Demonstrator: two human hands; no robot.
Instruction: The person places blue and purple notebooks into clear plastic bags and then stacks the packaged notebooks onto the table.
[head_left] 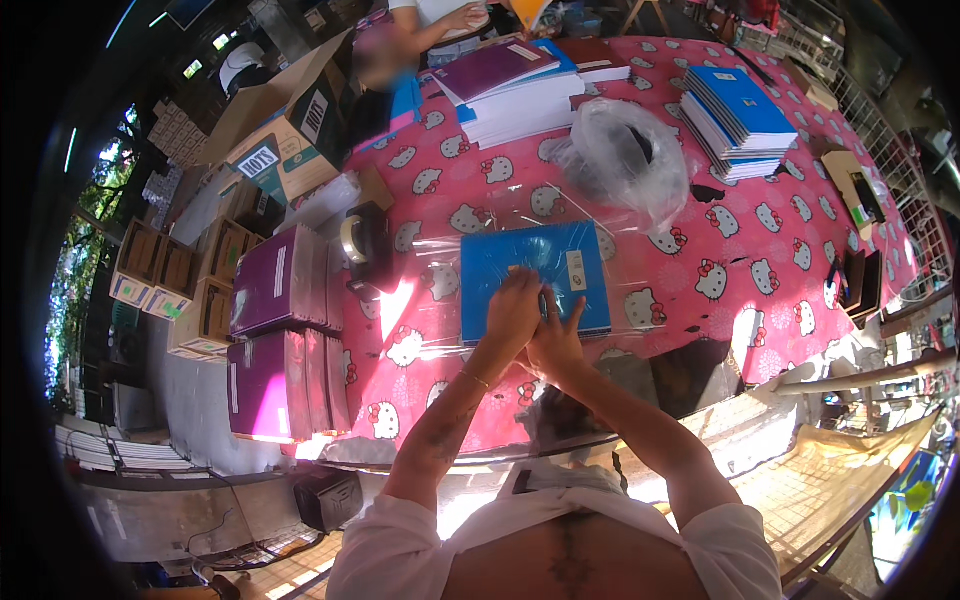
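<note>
A blue notebook (535, 255) with a small white label lies on the table in front of me, with clear plastic film (625, 310) around it and spreading past its edges. My left hand (513, 308) presses on the notebook's lower middle, its fingers bunched together. What those fingers pinch, if anything, is hidden. Just right of it and touching it, my right hand (556, 342) rests over the notebook's near edge. Its fingers are stretched out and apart on the cover.
Purple notebooks (270, 280) stand in stacks at left beside a tape dispenser (362, 245). Further off are a notebook pile (515, 105), crumpled clear plastic (625, 160) and blue notebooks (740, 110). A cardboard box (285, 145) stands far left; another person's hand (463, 17) shows beyond the table.
</note>
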